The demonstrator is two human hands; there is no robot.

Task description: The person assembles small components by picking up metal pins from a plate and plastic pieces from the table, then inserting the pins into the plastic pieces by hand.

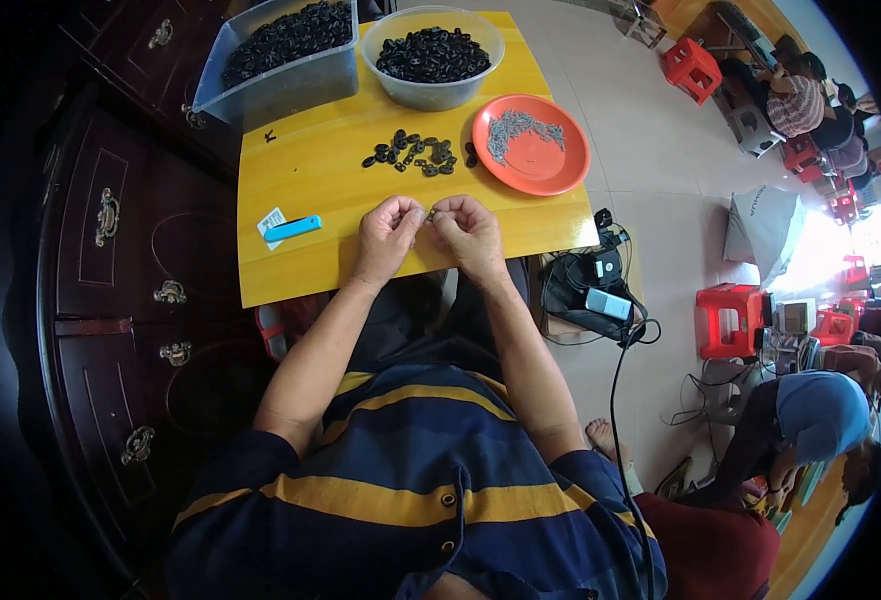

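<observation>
Over the near part of the yellow table (321, 255), my left hand (391, 232) and my right hand (469, 232) meet with their fingertips close together. Both are closed in a pinch around something small and dark, mostly hidden by the fingers, so its kind does not show. Just beyond them lies a loose group of small black oval pieces (431, 170). An orange-red plate (531, 185) with small grey pin-like pieces (509, 128) rests to the right of that group. On the left lies a light-blue stick-shaped tool (293, 229) on a white slip of paper (272, 217).
A clear tub (286, 98) and a round clear bowl (431, 97), both full of black pieces, stand at the back. Dark wooden drawers (111, 260) flank the left. Right of the table are a black bag (571, 300) with cables, red stools (729, 320) and other people (826, 410).
</observation>
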